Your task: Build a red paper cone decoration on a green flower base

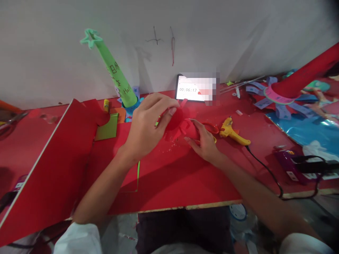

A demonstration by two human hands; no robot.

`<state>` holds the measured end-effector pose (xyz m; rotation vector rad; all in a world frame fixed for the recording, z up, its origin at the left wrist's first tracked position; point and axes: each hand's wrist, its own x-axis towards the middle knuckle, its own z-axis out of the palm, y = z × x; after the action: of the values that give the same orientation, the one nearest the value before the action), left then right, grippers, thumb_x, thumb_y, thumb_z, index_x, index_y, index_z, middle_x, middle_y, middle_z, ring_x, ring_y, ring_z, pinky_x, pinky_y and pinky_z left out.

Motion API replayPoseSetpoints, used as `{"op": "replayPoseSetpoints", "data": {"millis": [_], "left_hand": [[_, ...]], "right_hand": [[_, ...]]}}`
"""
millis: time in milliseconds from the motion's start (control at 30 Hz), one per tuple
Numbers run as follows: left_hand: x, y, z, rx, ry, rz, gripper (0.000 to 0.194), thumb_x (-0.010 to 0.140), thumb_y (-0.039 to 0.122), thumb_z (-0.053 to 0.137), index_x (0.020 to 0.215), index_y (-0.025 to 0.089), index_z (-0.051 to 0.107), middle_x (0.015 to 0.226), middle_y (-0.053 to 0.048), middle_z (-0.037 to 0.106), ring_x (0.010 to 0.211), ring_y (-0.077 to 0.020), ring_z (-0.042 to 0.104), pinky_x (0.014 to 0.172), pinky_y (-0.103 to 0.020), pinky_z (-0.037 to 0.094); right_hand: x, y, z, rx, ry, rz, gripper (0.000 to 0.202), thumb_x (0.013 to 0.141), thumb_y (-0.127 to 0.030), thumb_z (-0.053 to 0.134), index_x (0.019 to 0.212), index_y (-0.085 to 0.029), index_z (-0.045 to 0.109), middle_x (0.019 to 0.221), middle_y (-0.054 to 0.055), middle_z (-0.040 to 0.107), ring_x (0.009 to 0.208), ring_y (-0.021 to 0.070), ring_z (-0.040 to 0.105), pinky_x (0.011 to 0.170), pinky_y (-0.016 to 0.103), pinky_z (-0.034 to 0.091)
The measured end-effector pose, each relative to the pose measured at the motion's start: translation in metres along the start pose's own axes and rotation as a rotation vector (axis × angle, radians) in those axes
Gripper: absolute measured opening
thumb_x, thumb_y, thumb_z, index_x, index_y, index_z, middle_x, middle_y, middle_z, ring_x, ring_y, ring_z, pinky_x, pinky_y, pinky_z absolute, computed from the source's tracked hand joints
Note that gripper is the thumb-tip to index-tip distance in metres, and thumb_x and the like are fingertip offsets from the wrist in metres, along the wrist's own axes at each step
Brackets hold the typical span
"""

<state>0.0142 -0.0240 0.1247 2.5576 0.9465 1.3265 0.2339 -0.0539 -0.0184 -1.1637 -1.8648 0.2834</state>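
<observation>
My left hand (147, 128) is closed, thumb and fingers pinching the edge of a red paper piece (175, 119) above the table. Lower and to the right, my right hand (205, 143) is closed around a curved red paper piece (189, 129) with strip-like flaps. The two red parts meet or overlap between my hands; I cannot tell whether they are joined. Just beyond my right fingers lie scissors (212, 127) with red and yellow handle loops, partly hidden. Small pale scraps are scattered on the red table (169, 176) below the paper.
A yellow glue gun (233, 133) lies right, its cord running to a purple power strip (292, 165). A tall green paper tube (116, 76) stands back left. A red board (50, 169) leans up at left. A device (192, 90) showing a timer stands against the wall.
</observation>
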Motion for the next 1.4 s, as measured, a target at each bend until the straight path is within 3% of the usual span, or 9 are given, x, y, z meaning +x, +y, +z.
{"op": "replayPoseSetpoints", "data": {"millis": [200, 400, 533, 767, 900, 1233, 1400], "left_hand": [[-0.001, 0.004, -0.003, -0.052, 0.064, -0.142, 0.024, 0.109, 0.030, 0.047, 0.109, 0.028, 0.071, 0.107, -0.004, 0.074, 0.099, -0.0180, 0.069, 0.089, -0.035, 0.057], [-0.002, 0.007, 0.004, -0.115, -0.090, -0.094, 0.036, 0.112, 0.039, 0.039, 0.124, 0.026, 0.071, 0.126, -0.008, 0.074, 0.124, -0.0221, 0.067, 0.108, -0.042, 0.055], [-0.006, 0.005, 0.015, -0.133, -0.144, -0.072, 0.037, 0.112, 0.038, 0.039, 0.126, 0.024, 0.070, 0.130, -0.009, 0.074, 0.127, -0.0220, 0.066, 0.112, -0.042, 0.053], [-0.010, 0.005, 0.026, -0.145, -0.201, -0.037, 0.032, 0.111, 0.034, 0.044, 0.116, 0.019, 0.072, 0.121, -0.009, 0.077, 0.116, -0.0203, 0.069, 0.103, -0.036, 0.055], [-0.012, 0.006, 0.031, -0.114, -0.235, -0.011, 0.028, 0.110, 0.031, 0.046, 0.107, 0.019, 0.072, 0.112, -0.009, 0.077, 0.106, -0.0207, 0.070, 0.094, -0.036, 0.054], [-0.020, 0.006, 0.044, -0.034, -0.147, 0.034, 0.027, 0.108, 0.027, 0.048, 0.090, 0.019, 0.067, 0.096, -0.007, 0.074, 0.089, -0.0181, 0.065, 0.079, -0.034, 0.048], [-0.023, 0.007, 0.049, -0.023, -0.166, 0.025, 0.029, 0.108, 0.026, 0.047, 0.086, 0.019, 0.065, 0.091, -0.007, 0.073, 0.086, -0.0183, 0.064, 0.077, -0.035, 0.048]], "right_hand": [[-0.002, 0.000, 0.000, 0.019, -0.033, 0.043, 0.062, 0.100, -0.049, 0.060, 0.156, -0.027, 0.043, 0.146, 0.015, 0.064, 0.129, 0.0356, 0.066, 0.105, 0.055, 0.057], [-0.001, -0.001, -0.001, 0.010, -0.071, 0.038, 0.061, 0.100, -0.055, 0.056, 0.152, -0.025, 0.046, 0.143, 0.015, 0.066, 0.127, 0.0349, 0.067, 0.105, 0.054, 0.057], [-0.001, -0.001, -0.001, -0.005, -0.077, -0.015, 0.057, 0.102, -0.052, 0.055, 0.151, -0.025, 0.046, 0.142, 0.014, 0.067, 0.128, 0.0336, 0.068, 0.103, 0.050, 0.059], [-0.001, 0.001, 0.003, -0.056, -0.070, -0.028, 0.054, 0.103, -0.055, 0.051, 0.148, -0.025, 0.047, 0.137, 0.014, 0.071, 0.121, 0.0345, 0.072, 0.090, 0.050, 0.063], [-0.003, 0.003, 0.005, -0.066, -0.087, -0.018, 0.054, 0.103, -0.055, 0.051, 0.148, -0.026, 0.047, 0.136, 0.014, 0.071, 0.120, 0.0344, 0.072, 0.094, 0.051, 0.062], [-0.005, 0.003, 0.007, -0.053, -0.096, -0.031, 0.052, 0.101, -0.054, 0.055, 0.144, -0.026, 0.048, 0.130, 0.014, 0.073, 0.114, 0.0350, 0.073, 0.092, 0.050, 0.061], [-0.007, 0.005, 0.008, -0.094, -0.090, -0.062, 0.046, 0.103, -0.053, 0.051, 0.138, -0.023, 0.052, 0.112, 0.013, 0.077, 0.096, 0.0339, 0.077, 0.077, 0.047, 0.061]]}}
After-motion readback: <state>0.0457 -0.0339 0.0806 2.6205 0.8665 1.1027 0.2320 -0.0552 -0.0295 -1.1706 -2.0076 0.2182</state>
